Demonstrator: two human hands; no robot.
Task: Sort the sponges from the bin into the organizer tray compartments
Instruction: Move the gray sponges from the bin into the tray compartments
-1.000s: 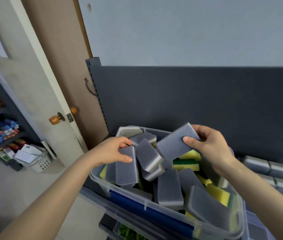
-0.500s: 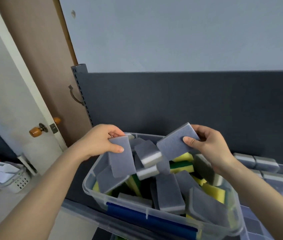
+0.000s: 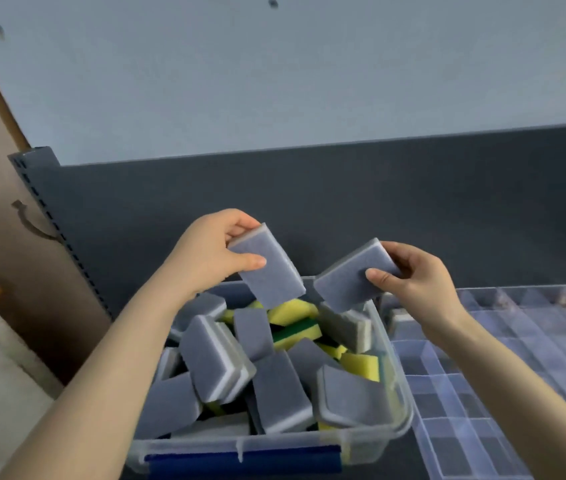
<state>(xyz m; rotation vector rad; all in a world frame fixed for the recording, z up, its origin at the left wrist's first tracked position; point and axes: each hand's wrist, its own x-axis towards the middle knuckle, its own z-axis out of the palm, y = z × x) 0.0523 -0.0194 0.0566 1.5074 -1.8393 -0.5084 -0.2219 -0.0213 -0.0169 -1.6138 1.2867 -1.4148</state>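
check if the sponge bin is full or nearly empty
Full: the clear bin is heaped to its rim with grey sponges and yellow sponges.

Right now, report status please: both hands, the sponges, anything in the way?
Left hand grips a grey sponge above the bin. Right hand grips a second grey sponge. Organizer tray at right, path to it looks open.

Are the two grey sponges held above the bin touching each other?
Apart. The head view shows a narrow gap between the left sponge, in the left hand, and the right sponge, in the right hand.
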